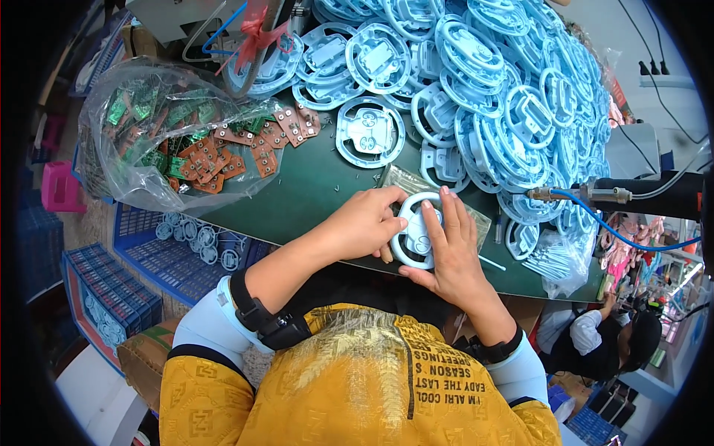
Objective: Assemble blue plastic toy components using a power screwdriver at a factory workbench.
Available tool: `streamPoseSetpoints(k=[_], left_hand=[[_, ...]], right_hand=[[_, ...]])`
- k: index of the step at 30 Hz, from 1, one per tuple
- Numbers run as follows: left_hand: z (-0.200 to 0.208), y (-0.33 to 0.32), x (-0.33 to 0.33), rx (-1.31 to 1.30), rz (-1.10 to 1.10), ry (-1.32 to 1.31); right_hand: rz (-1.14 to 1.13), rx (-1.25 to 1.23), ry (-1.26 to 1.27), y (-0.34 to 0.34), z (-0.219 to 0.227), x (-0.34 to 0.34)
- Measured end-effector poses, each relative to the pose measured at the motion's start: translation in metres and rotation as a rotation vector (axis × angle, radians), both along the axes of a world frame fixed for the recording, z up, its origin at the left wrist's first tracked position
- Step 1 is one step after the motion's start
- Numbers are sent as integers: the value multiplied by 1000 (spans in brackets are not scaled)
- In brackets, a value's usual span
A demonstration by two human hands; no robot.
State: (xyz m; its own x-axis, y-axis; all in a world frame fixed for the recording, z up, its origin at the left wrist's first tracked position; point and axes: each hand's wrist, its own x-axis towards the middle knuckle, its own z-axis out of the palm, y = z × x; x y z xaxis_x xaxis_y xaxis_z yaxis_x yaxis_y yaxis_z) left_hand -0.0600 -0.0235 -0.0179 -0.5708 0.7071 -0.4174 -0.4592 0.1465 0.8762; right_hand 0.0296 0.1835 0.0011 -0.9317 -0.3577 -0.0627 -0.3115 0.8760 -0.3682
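Observation:
A light blue plastic toy steering wheel (413,244) is between my hands at the table's near edge. My left hand (364,223) is closed at its left side, thumb and forefinger at the rim. My right hand (455,256) lies across its right side, fingers stretched over it and thumb at the lower rim, holding it. Beyond my hands, a clear plastic bag (405,178) lies flat on the green table (312,186). A similar wheel part (370,132) with wires across its middle lies further off.
Blue wheel parts (513,111) are heaped at the back and right. At left, a clear bag (126,163) spills small circuit boards (216,160). White sticks (550,256) sit in a bag at right. A pneumatic tool (595,189) juts in. Blue crates (149,245) stand below left; a person (595,334) sits lower right.

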Motion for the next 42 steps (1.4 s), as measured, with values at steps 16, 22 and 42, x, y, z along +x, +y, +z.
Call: streamPoseSetpoints(k=[16, 22, 42], left_hand=[[19, 9, 6, -140, 53, 705], [-9, 0, 10, -46, 83, 1661], [-2, 21, 33, -350, 0, 1322]], right_hand=[[-493, -1066, 835, 100, 127, -31], [-294, -1232, 472, 112, 149, -76], [-71, -1231, 524, 2, 158, -104]])
